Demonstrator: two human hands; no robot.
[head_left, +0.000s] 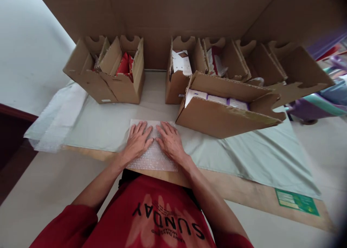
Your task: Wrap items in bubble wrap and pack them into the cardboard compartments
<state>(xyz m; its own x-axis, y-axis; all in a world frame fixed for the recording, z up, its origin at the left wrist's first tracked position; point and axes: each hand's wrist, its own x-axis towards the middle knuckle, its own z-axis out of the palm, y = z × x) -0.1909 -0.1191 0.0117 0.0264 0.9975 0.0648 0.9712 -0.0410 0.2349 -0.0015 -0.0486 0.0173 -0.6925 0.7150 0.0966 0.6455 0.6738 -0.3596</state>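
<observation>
A sheet or bag of clear bubble wrap point(154, 159) lies flat at the table's near edge, in front of my body. My left hand point(137, 139) rests palm down on its left part, fingers stretched out. On the right part lies my right hand point(171, 140), also flat with the fingers extended. Both hands touch the bubble wrap and grip nothing. Just right of my right hand stands a long cardboard box point(214, 116) holding several white packs point(217, 99) with purple edges.
Along the back stand open cardboard bins point(124, 89), one with red packets point(125, 64), another with a white box point(181, 62). More bubble wrap point(58, 114) hangs over the left edge. A pale green cloth point(244, 157) covers the table; a green card point(296, 201) lies at right.
</observation>
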